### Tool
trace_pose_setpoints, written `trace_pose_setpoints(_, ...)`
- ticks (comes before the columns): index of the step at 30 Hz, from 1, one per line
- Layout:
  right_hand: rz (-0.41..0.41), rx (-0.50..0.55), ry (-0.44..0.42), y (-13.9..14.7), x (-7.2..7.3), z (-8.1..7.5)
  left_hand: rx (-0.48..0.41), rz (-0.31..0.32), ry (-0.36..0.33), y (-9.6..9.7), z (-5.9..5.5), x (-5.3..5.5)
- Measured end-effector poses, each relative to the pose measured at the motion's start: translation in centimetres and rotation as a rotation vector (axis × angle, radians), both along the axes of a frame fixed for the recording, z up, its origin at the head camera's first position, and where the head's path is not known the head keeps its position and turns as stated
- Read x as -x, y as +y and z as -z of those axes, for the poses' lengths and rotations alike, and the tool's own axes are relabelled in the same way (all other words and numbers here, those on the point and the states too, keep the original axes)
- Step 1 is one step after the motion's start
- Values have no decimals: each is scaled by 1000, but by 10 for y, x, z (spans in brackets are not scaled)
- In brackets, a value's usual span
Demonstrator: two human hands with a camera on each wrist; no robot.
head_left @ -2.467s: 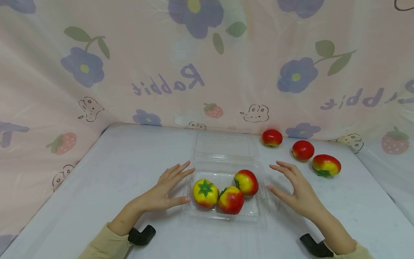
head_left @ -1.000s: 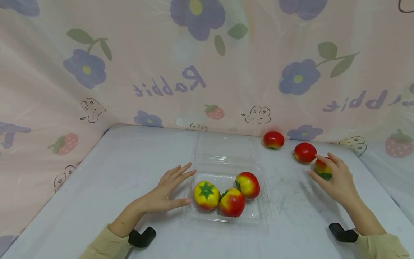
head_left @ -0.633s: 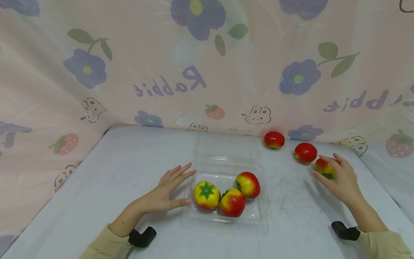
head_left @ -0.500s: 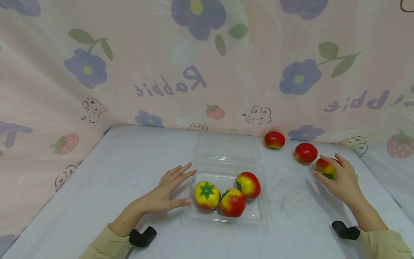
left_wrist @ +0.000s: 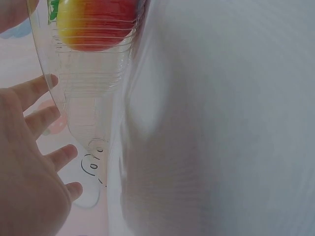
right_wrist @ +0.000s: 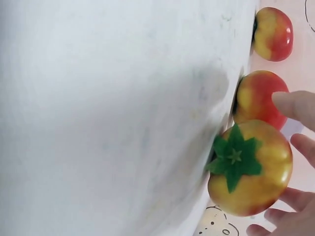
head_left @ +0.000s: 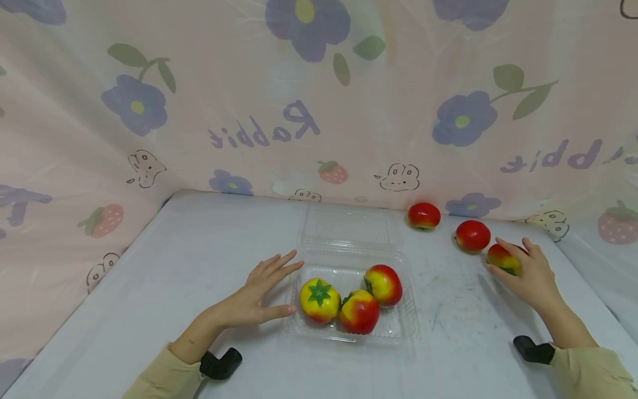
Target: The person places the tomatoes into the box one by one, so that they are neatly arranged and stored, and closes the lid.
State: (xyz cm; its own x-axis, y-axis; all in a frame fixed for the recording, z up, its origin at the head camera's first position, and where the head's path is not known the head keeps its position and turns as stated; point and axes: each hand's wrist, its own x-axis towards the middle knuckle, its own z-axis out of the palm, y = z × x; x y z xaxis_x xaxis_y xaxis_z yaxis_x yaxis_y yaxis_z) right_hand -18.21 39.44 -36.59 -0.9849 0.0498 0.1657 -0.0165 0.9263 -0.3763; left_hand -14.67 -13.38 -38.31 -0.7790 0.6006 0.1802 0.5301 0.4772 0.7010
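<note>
In the head view my right hand reaches round a red-and-yellow toy tomato, thumb on the near side and fingers over the far side. The right wrist view shows this tomato's green star-shaped leaf facing the camera, with the fingers spread behind it and the thumb apart from it. My left hand is beside the left wall of a clear plastic clamshell box, fingers spread and fingertips right at its rim. Inside the box lie three toy tomatoes, among them one with its leaf up.
Two more toy tomatoes, a middle one and a far one, lie on the white table at the back right. The box's lid is folded back towards the printed curtain.
My right hand has moved from beside the box to the nearest loose tomato at the right, its fingers drawing closer round it. The left hand stays by the box.
</note>
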Motion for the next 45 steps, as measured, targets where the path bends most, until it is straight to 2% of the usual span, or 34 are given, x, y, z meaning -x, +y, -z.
trace_pose_setpoints(9,13,31,-37,7,5,4,-7,3,-17,0,0,-1)
trace_pose_setpoints(35,37,63,10,6,1,4,5,-8,-28,1,-3,-2)
trace_pose_setpoints(45,-10,69,83,4,1,6,3,1,-16,0,-1,0)
